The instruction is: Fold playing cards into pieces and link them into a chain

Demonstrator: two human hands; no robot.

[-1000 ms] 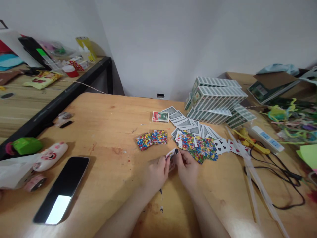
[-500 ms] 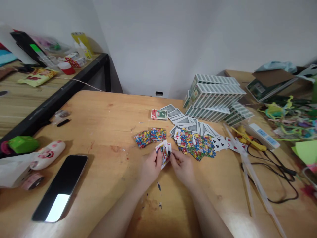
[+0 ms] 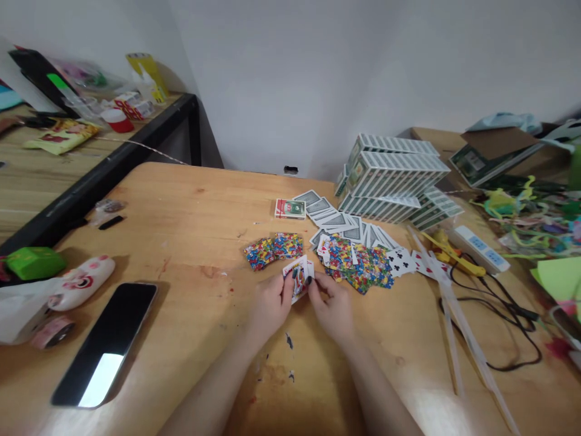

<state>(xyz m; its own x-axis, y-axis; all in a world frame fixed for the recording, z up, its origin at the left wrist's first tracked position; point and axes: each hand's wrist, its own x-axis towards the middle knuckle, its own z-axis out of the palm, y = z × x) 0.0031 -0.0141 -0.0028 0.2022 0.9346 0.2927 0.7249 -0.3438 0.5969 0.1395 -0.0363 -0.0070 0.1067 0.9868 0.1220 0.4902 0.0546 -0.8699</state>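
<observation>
Several playing cards (image 3: 299,278) are held upright between my two hands, with a court card's face showing in front. My left hand (image 3: 272,301) pinches their left edge, its thumb over the face. On the other edge, the fingers of my right hand (image 3: 333,303) are closed, a dark-nailed thumb against the cards. Just beyond lie small piles of multicoloured patterned cards (image 3: 288,245). A larger spread of patterned cards (image 3: 358,260) lies to the right, beside grey-backed cards (image 3: 336,220) fanned across the table. A red-and-green card box (image 3: 290,209) rests behind the piles.
Stacked card boxes (image 3: 397,175) stand at the back right. A black phone (image 3: 106,339) lies at the left, near a white squeezable toy (image 3: 84,281). Clear plastic strips (image 3: 463,321), black cables and a power strip (image 3: 482,248) occupy the right side.
The left thumb has slid a little down the front card, and more of its face shows. Both hands keep hold of the cards. The view has shifted slightly.
</observation>
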